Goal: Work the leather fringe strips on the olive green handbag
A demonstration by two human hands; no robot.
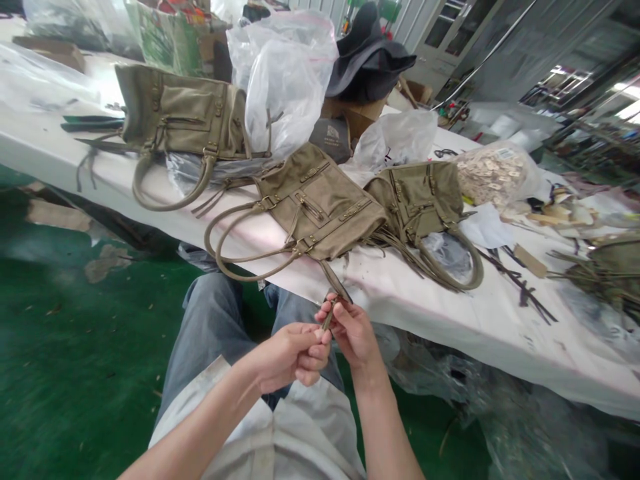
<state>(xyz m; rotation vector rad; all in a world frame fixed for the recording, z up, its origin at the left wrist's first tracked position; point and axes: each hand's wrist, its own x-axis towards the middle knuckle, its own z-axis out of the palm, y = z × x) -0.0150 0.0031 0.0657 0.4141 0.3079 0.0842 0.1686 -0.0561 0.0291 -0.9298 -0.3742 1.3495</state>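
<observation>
An olive handbag [333, 200] lies tilted at the table's front edge, its two round handles hanging toward me. From its lower side a narrow olive strap [336, 281] runs down to my hands. My left hand [293, 355] pinches the strap's lower end between thumb and fingers. Just above it, my right hand [350, 327] has its fingers closed round the same strap. Both hands are over my lap, close together. A second olive bag [185, 120] lies to the left, and a third [425, 197] to the right, with thin straps bunched beside it.
Clear plastic bags [287, 80], a dark cloth heap [367, 60] and cardboard boxes stand behind the handbags. A bag of small beige pieces [495, 173] sits on the right of the white-covered table [425, 313]. Loose dark straps [525, 290] and another olive bag [617, 270] lie farther right.
</observation>
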